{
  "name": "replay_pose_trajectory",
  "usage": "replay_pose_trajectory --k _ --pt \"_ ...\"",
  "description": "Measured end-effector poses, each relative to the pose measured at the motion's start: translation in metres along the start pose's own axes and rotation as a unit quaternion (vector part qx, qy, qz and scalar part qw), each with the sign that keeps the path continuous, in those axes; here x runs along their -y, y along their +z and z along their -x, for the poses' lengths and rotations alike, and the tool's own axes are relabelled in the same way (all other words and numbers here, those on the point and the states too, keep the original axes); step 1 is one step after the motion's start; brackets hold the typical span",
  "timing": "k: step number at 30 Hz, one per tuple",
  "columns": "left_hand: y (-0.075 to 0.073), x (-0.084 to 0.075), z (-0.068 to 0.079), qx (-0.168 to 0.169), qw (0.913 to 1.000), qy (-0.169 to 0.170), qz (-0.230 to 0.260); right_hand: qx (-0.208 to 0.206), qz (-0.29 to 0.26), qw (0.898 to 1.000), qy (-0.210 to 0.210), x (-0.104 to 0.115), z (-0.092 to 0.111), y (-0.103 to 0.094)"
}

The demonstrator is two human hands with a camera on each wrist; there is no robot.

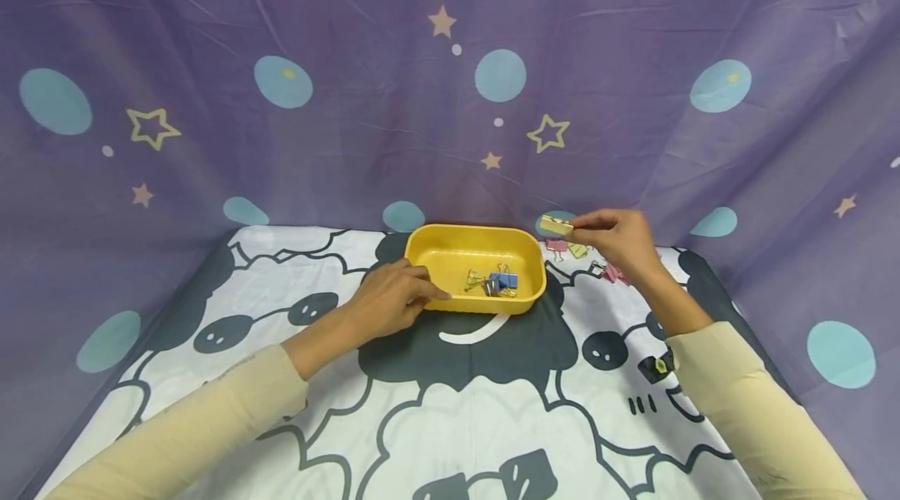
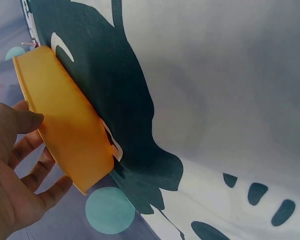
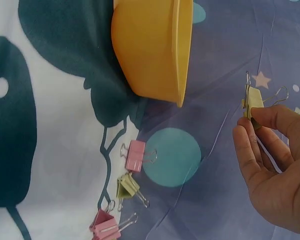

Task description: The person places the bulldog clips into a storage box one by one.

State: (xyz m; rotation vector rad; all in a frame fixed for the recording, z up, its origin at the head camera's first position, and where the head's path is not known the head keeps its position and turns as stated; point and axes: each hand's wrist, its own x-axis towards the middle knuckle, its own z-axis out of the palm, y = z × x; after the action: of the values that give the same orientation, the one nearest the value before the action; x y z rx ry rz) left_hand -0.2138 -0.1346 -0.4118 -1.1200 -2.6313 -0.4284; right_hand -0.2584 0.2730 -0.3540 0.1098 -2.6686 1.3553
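My left hand (image 1: 390,298) holds the near-left rim of a yellow plastic basket (image 1: 450,229); in the left wrist view the thumb lies against the wall and the fingers reach behind the rim. Inside the basket lie several binder clips, among them a blue binder clip (image 1: 508,280). Up beyond the basket's right end, my right hand (image 1: 619,238) pinches a yellow binder clip (image 3: 255,99) between thumb and fingers, its wire handles sticking out. Below that hand lie a pink binder clip (image 3: 135,156), another yellow binder clip (image 3: 127,186) and a second pink clip (image 3: 105,226).
A white cloth with dark cartoon sheep (image 1: 478,422) covers the table. Behind it hangs a purple curtain (image 1: 366,133) with stars and dots. A small yellow-green thing (image 1: 660,365) lies on a dark patch beside the right sleeve.
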Motion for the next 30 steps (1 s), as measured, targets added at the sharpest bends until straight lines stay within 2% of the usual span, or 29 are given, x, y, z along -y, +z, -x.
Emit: replay_pose_trajectory --k 4,12,21,30 --pt "0.0 0.0 0.0 -0.002 1.0 -0.001 -0.002 0.009 0.007 1.0 -0.005 0.003 -0.003 0.008" --pt "-0.001 0.0 0.0 -0.006 0.9999 0.008 0.007 0.018 0.012 1.0 0.013 0.011 -0.011 0.027" --pt "0.0 0.002 0.0 -0.001 1.0 0.004 0.008 0.039 -0.012 0.999 0.012 0.024 -0.023 0.049" --pt "0.001 0.003 0.0 -0.001 0.9999 0.004 0.011 0.064 0.011 0.998 -0.005 0.035 -0.03 0.07"
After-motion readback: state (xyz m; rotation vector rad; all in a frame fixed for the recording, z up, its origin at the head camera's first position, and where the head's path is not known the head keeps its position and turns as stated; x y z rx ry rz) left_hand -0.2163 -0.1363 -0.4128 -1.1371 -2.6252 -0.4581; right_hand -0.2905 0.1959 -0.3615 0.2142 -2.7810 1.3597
